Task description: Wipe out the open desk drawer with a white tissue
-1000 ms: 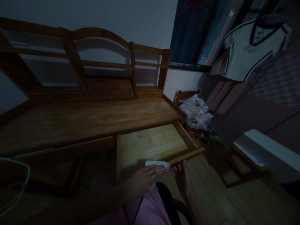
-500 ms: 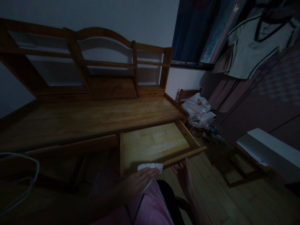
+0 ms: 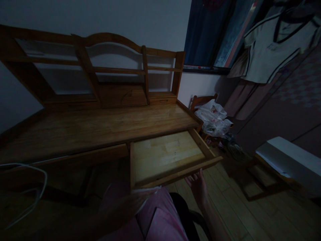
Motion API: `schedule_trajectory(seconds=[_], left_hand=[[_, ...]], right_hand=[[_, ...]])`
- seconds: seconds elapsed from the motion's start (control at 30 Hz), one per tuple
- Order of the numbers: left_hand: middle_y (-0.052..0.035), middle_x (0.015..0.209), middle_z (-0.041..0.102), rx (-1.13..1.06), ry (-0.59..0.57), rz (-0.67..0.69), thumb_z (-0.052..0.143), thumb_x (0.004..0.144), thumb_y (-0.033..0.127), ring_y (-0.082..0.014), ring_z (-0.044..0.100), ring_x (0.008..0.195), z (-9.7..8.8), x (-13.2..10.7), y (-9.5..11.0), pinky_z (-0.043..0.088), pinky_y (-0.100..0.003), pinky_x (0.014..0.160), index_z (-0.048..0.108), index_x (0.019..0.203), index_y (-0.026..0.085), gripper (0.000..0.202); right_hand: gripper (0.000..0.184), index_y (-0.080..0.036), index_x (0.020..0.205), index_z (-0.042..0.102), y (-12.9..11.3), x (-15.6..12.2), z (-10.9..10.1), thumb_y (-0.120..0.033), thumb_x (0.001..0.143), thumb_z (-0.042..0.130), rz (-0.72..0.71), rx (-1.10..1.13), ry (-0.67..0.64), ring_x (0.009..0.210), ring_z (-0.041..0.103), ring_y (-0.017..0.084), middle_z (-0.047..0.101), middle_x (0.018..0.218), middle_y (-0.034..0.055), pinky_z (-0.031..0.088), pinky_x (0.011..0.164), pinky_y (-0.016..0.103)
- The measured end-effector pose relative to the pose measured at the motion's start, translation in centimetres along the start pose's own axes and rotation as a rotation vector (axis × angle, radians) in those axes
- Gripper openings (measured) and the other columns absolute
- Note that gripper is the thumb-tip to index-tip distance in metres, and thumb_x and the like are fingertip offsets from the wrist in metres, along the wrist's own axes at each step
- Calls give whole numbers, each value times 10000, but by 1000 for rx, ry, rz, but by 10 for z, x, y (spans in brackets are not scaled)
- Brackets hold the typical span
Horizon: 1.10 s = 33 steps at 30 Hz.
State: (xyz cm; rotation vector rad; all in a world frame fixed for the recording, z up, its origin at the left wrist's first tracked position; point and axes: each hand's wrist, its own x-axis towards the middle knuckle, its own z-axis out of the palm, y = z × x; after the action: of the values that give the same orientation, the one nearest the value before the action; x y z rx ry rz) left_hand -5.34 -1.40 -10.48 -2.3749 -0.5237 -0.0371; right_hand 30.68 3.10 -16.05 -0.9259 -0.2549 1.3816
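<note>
Along the drawer front (image 3: pixel 190 170), a white cloth (image 3: pixel 147 189) stretches lengthwise, held beneath the left hand (image 3: pixel 134 202)'s closed fingers; the right hand (image 3: pixel 197 185), half-open, cups farther right.

At the lower centre of the frame, your left grip (image 3: pixel 136 201) blurs into shadow; you can't make out its fingers, and the white cloth (image 3: pixel 147 189) shows only as a thin edge. Whether your right grip (image 3: pixel 196 183) touches the face or underside of the drawer front (image 3: pixel 185 172) is hard to tell. The left edge cuts off your counter (image 3: pixel 112 124) and white cable (image 3: pixel 46 180); the right edge clips the pale shirt (image 3: pixel 265 62), its print illegible.
</note>
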Motion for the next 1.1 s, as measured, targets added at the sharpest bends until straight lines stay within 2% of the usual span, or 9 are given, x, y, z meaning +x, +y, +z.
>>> schedule_trajectory(seconds=[0.23,0.47,0.57,0.67,0.73,0.8,0.87,0.93,1.1], left_hand=[[45,1625,259,242,-90,58,502,799,217,-191,87,1517,-6,-8,-3,189,-422,1254,388,1496,250,707],[11,1593,339,389,-77,132,251,908,215,-139,303,1451,-9,66,10,269,-306,1208,400,1493,213,604],[-38,1595,277,1042,-159,365,180,843,50,-175,346,1418,-29,99,8,417,-450,1139,214,1551,168,718],[-60,1500,430,2128,-186,613,415,671,-60,-167,373,1404,-45,111,3,420,-313,1146,485,1409,90,757],[-40,1444,506,2489,-212,708,484,631,-80,-172,364,1411,-42,107,4,352,-311,1186,626,1289,130,705],[-75,1500,435,2235,-176,660,448,715,-47,-160,376,1403,-28,93,12,403,-336,1146,490,1415,121,721],[-89,1591,270,1402,-167,440,281,827,5,-151,377,1400,-5,73,22,464,-372,1085,186,1549,137,740],[-8,1604,293,597,-143,230,251,893,142,-147,312,1439,19,48,32,306,-361,1182,322,1525,214,640],[20,1605,320,220,-1,-45,424,845,237,-150,271,1473,45,-9,35,236,-297,1225,398,1493,212,649]], right_hand=[[477,-331,1065,667,0,1,0,-622,696,753,0,-26,26,930,699,240,720,1022,-20,558,878,424],[486,-340,1085,664,2,2,-3,-613,693,751,-20,-73,48,939,704,245,728,1043,-13,547,915,456],[508,-328,1104,656,1,0,-2,-613,695,748,-15,-66,46,962,703,256,728,1064,-9,555,904,460],[529,-292,1089,659,0,-3,2,-625,688,746,-14,-82,42,944,708,270,730,1063,8,567,873,463],[530,-281,1074,659,-2,-5,4,-632,686,745,-7,-88,40,923,710,274,731,1048,11,574,850,456],[517,-285,1063,657,-3,-6,6,-631,689,744,-7,-91,43,907,709,270,730,1039,9,581,831,448],[494,-293,1045,657,-4,-6,8,-627,690,745,-7,-91,51,901,706,268,729,1028,6,584,817,448],[488,-291,1035,657,-4,-6,8,-632,696,735,-6,-88,62,894,704,272,725,1005,9,585,802,455],[516,-276,1023,630,-4,-4,6,-657,687,724,-15,-54,79,783,714,276,698,895,-2,588,737,464]])
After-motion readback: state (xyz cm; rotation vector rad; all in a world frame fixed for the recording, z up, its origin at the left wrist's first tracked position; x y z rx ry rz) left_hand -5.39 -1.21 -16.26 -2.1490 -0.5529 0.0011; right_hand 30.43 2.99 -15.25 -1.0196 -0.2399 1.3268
